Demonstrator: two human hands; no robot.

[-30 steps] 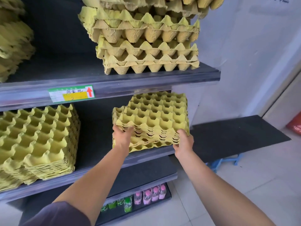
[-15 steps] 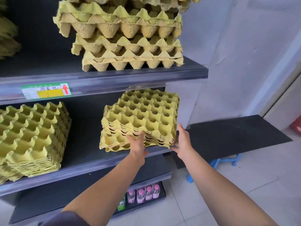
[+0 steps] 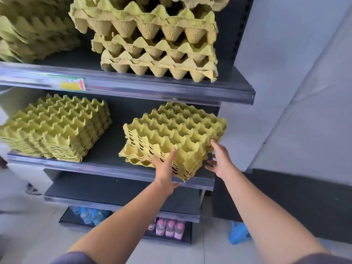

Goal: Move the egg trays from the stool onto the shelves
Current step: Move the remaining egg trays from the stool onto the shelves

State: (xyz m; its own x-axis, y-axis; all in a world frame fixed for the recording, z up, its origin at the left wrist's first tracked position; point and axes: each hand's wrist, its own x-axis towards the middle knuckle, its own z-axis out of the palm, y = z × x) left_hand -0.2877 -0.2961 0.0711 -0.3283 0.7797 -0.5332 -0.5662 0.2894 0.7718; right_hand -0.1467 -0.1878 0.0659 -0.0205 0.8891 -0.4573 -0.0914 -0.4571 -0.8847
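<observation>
On the right half of the middle shelf (image 3: 106,162), a stack of yellow pulp egg trays (image 3: 175,134) is found, set askew, with its near corner projecting just past the shelf's front lip and its lowest trays skewed out to the left. The left hand (image 3: 164,169) is laid flat against the front face of the stack, fingers straight and pointing upward, gripping nothing. The right hand (image 3: 219,161) is held open with fingers spread just beside the stack's right front corner; whether its forefinger touches the trays cannot be told. A second, taller stack of trays (image 3: 57,128) is noted on the left of the same shelf, well apart from the first. On the upper shelf (image 3: 152,88), loosely nested trays (image 3: 156,44) are piled above the handled stack, with a further pile (image 3: 28,31) to the left, and a green and yellow price label (image 3: 72,84) is fixed to the shelf's front rail. Below, pink-capped bottles (image 3: 167,227) are ranged on the bottom tier. A blue stool (image 3: 238,233), only partly seen, is recorded on the floor to the right.
</observation>
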